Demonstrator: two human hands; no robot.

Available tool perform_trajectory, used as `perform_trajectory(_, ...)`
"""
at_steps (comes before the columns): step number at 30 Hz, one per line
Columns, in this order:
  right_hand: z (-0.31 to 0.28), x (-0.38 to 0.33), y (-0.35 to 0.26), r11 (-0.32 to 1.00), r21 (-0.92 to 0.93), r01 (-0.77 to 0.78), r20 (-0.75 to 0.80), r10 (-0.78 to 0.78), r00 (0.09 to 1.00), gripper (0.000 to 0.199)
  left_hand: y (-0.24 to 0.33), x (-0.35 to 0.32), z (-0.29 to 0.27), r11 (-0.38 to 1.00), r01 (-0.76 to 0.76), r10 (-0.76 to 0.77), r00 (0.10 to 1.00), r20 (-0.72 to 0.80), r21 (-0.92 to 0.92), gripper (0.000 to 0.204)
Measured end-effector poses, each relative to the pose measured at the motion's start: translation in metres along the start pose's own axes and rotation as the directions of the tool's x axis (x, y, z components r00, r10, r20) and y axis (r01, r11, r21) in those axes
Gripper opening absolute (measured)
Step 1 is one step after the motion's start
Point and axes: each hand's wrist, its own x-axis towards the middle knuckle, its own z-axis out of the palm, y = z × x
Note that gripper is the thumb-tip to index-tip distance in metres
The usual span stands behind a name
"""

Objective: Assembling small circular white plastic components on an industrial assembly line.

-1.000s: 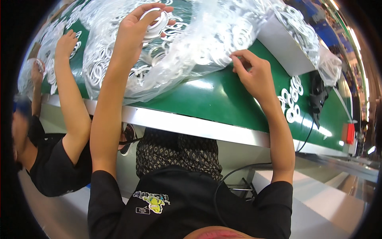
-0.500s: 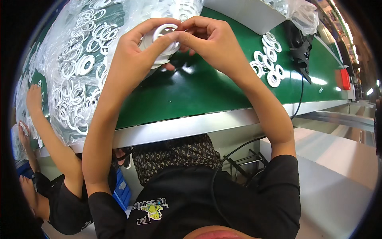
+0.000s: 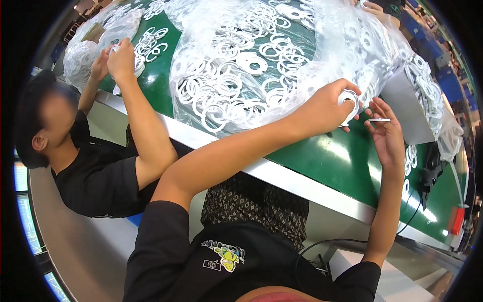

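My left hand is closed around a white plastic ring part, thumb and fingers on its rim, above the green table. To its right, my right hand pinches a thin, flat white piece by the fingertips, seen edge-on, so its full shape does not show. The two hands are a short gap apart. Beside my left arm, many loose white rings lie in a heap on clear plastic sheeting. A wider white disc with a centre hole rests among them.
A pale box filled with white parts stands right of my hands, with several white rings near it. A black object with a cable and a red block are farther right. At left, a co-worker handles white parts.
The view has swung left, bringing the co-worker into fuller sight. My hands, earlier together on the white ring part, are now apart, and the right one holds a thin white piece.
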Motion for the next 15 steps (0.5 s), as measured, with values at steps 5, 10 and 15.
perform_trajectory(5,-0.006,0.01,0.003,0.921,0.365,-0.137,0.07,0.119,0.99,0.041,-0.004,0.002,-0.006,1.0,-0.015,0.015,1.0,0.004,-0.021,0.029)
perform_trajectory(10,0.01,-0.012,-0.028,0.993,0.111,0.033,-0.174,-0.014,0.985,0.035,-0.014,0.017,-0.006,1.0,-0.019,0.019,1.0,0.013,-0.01,0.027)
perform_trajectory(15,-0.02,-0.055,-0.039,0.608,-0.766,0.207,-0.01,-0.332,0.943,0.026,-0.006,0.01,-0.007,0.999,-0.039,0.039,0.999,0.015,0.008,0.029)
